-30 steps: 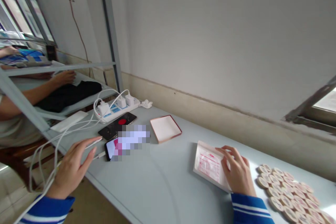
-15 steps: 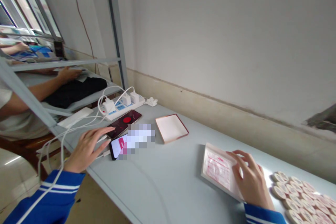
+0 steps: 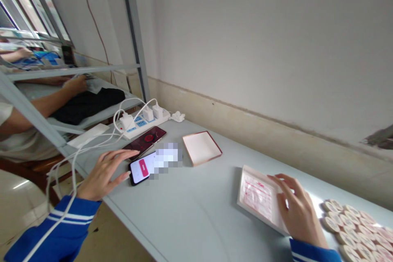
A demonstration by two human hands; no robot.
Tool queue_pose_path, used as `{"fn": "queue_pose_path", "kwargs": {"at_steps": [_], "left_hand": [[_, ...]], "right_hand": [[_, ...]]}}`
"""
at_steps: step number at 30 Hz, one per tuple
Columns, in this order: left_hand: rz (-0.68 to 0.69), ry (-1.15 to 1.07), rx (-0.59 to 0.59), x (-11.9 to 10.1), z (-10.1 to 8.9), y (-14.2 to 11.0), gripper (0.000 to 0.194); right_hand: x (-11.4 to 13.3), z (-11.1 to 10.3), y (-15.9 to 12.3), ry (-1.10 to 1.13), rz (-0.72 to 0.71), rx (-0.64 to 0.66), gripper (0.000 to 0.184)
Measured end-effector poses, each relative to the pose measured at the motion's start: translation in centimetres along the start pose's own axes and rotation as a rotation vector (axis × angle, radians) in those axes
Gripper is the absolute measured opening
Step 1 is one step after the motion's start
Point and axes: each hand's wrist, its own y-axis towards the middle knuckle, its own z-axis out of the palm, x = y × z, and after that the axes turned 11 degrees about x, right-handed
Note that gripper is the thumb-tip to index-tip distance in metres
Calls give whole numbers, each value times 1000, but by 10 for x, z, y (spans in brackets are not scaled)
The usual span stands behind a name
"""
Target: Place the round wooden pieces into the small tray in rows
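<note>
My left hand [image 3: 104, 172] is at the left of the grey table, fingers stretched and apart. Its fingertips are over the lower ends of two phones: a dark-screened phone [image 3: 144, 141] with a red circle, and a bright-screened phone [image 3: 141, 168] with a red block, part of its display blurred out. My right hand [image 3: 299, 208] rests over the right end of a shallow white box [image 3: 244, 201], fingers loosely bent and thumb apart from them. Inside the box lies a clear plastic bag [image 3: 257, 197] with red print. Whether the right fingertips touch the box is hard to tell.
A shallow box lid [image 3: 201, 148] with a dark red rim lies near the wall. Behind the phones is a white power strip [image 3: 145, 125] with chargers; white cables [image 3: 73, 168] cross my left forearm. Round wooden discs [image 3: 353, 227] lie at right. Beyond the frame, another person's arm [image 3: 49, 100] shows.
The view has shifted slightly. My left fingertips have moved a little to the right over the phones. My right hand stays over the box. The other person's hand has moved slightly left.
</note>
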Motion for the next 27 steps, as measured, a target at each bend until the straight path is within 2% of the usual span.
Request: {"fn": "queue_pose_path", "kwargs": {"at_steps": [12,14,20,27], "left_hand": [[2,-3,37,2,4,-1,40],[6,0,-5,5,6,-4,42],[-103,-44,-204,17,10,-11,43],[-105,-46,-210,15,9,-9,40]], "right_hand": [[7,-12,6,33,-63,-36,33],[6,-12,6,42,-55,-55,33],[4,-7,2,95,-44,-31,32],[7,-4,0,104,-36,-24,30]]}}
